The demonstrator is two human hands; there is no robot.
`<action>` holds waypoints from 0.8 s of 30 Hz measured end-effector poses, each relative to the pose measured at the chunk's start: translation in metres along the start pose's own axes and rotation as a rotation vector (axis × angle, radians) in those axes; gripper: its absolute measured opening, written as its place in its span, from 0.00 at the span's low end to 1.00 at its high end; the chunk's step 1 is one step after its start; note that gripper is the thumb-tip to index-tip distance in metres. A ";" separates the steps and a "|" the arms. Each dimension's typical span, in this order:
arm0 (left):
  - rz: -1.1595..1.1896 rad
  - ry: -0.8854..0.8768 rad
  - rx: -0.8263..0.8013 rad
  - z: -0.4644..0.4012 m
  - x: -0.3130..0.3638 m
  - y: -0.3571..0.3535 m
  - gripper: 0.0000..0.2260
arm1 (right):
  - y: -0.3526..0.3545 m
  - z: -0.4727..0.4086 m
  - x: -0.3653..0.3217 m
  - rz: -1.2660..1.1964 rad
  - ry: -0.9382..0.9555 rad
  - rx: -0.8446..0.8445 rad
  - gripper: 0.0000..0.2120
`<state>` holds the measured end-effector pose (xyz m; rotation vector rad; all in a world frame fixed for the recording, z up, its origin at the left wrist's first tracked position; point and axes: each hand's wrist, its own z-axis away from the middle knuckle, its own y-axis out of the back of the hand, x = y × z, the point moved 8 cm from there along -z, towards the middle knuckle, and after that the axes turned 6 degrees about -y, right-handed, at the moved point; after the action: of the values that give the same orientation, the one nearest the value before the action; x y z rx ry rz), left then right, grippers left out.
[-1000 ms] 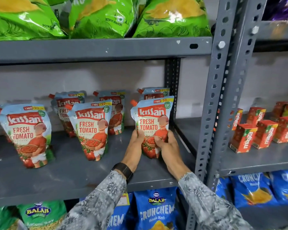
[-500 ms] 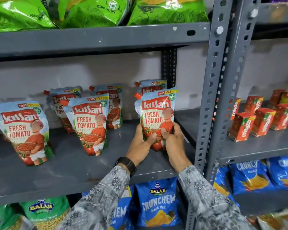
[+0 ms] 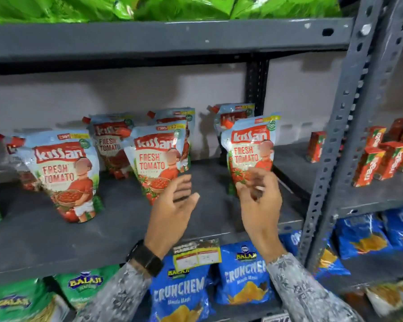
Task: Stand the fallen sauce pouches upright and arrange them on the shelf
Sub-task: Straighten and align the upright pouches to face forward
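Note:
Several Kissan tomato ketchup pouches stand upright on the grey middle shelf [image 3: 116, 231]. The right front pouch [image 3: 250, 149] stands near the shelf's right post, another pouch [image 3: 233, 113] behind it. The middle front pouch [image 3: 155, 156] and the left front pouch [image 3: 63, 170] also stand, with more pouches behind them. My left hand [image 3: 172, 210] is open, fingers spread, just in front of the middle pouch and holding nothing. My right hand [image 3: 258, 203] is blurred, fingers loosely curled, in front of the right pouch's lower part and not gripping it.
Green wafer bags [image 3: 149, 5] fill the shelf above. Blue Crunchem bags [image 3: 242, 280] and green Balaji bags [image 3: 84, 287] sit below, with a price tag [image 3: 197, 253] on the shelf edge. A perforated grey post [image 3: 340, 126] divides off the right bay with red juice cartons [image 3: 382, 159].
Both hands have let go of the right front pouch and pulled back toward me; the left hand moved left and opened. The pouch stays upright.

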<state>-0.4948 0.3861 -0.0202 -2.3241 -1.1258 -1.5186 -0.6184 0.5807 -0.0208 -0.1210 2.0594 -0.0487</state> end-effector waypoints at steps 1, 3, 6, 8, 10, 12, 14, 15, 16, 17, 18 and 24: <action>-0.017 0.002 0.094 0.005 -0.004 0.020 0.15 | -0.016 0.007 -0.006 0.012 0.009 -0.074 0.18; -0.076 0.012 0.262 0.009 -0.019 0.061 0.13 | -0.058 0.020 -0.009 0.043 -0.015 -0.267 0.22; -0.196 0.044 0.297 -0.008 -0.043 0.095 0.22 | -0.115 0.029 0.000 0.053 -0.155 -0.505 0.37; -0.192 0.058 0.177 -0.027 -0.055 0.095 0.34 | -0.141 0.026 0.005 0.056 -0.224 -0.571 0.44; -0.097 0.063 0.037 -0.043 -0.063 0.090 0.43 | -0.160 0.022 0.008 0.059 -0.255 -0.625 0.44; 0.055 0.118 -0.061 -0.054 -0.073 0.088 0.47 | -0.171 0.020 0.014 0.037 -0.303 -0.685 0.43; 0.155 0.185 -0.129 -0.061 -0.080 0.089 0.45 | -0.179 0.019 0.016 0.017 -0.323 -0.734 0.43; 0.175 0.202 -0.155 -0.063 -0.080 0.088 0.41 | -0.182 0.019 0.016 0.004 -0.327 -0.750 0.41; 0.176 0.205 -0.173 -0.064 -0.080 0.088 0.37 | -0.185 0.019 0.016 -0.010 -0.327 -0.757 0.40; 0.167 0.204 -0.186 -0.064 -0.080 0.086 0.33 | -0.186 0.018 0.016 -0.023 -0.325 -0.759 0.37; 0.161 0.201 -0.187 -0.065 -0.079 0.084 0.31 | -0.187 0.017 0.017 -0.029 -0.320 -0.759 0.35; 0.181 0.179 -0.160 -0.064 -0.071 0.062 0.29 | -0.170 0.004 0.030 -0.058 -0.325 -0.705 0.29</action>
<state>-0.5152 0.2748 -0.0325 -2.2596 -0.7562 -1.7614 -0.6177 0.4084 -0.0341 -0.5821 1.6663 0.6260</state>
